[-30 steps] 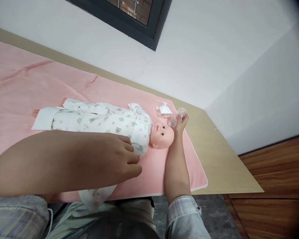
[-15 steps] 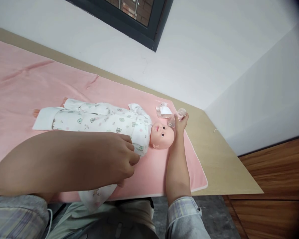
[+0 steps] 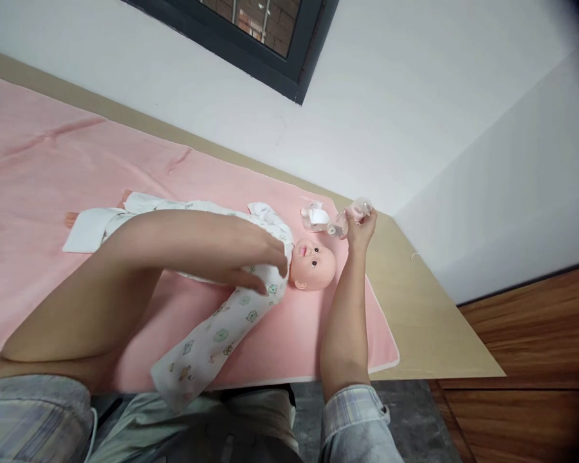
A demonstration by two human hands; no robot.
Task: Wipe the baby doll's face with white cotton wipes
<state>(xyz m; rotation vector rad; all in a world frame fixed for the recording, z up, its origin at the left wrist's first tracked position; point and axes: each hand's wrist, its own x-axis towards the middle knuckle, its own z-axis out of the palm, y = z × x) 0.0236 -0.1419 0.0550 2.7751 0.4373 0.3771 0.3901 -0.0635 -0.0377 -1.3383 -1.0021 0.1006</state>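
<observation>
A baby doll [image 3: 314, 264] lies on its back, its head toward the right, in a white printed outfit [image 3: 251, 315]. One long sleeve stretches toward my body over the near edge. My left hand [image 3: 255, 254] is over the doll's chest and shoulder, fingers stretched and thumb apart, with nothing seen in it. Whether it touches the cloth I cannot tell. Beyond the doll's head, my right hand [image 3: 364, 228] is closed around a clear baby bottle [image 3: 338, 227], held tilted with a rounded transparent end at the upper right.
A clear item with a white label [image 3: 318, 216] lies beside the doll's head. The pink blanket [image 3: 289, 344] covers much of the wooden table [image 3: 424, 321]. A white wall with a dark window frame [image 3: 296, 83] rises behind, and wooden panels [image 3: 525, 347] stand at the right.
My left hand has moved up and right toward the doll's shoulder, its fingers straightening and uncovering the sleeve. My right hand has moved slightly up and right with the bottle.
</observation>
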